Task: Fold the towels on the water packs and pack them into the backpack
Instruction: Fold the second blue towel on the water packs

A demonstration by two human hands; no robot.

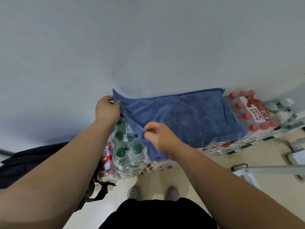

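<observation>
At the towel's left end, both hands have hold of cloth: the left hand [108,108] has its thumb and fingers closed round the far corner, lifted a little off the stack, and the right hand [159,138] pinches the near edge between thumb and curled fingers. The blue towel [189,116] lies spread over the top of the water packs [247,116], its right end flat against the red bottle caps and its near edge drooping over the side. It reads as soft terry or microfibre with a short nap and a stitched hem, limp and light. I judge it will sag wherever it is not held and will carry no crease on its own, so corners and hems are the sensible places to grip, with both kept taut while the end is brought across. Under it the shrink-wrapped packs make a lumpy bed of round caps and glossy film, likely slick enough for the cloth to slide. Green-capped bottles [130,147] sit in wrinkled plastic just below the hands. Lower left, a dark backpack [33,161] of matte fabric slumps beside the stack, a strap trailing on the pale floor [222,159]; whether it is open cannot be told.
</observation>
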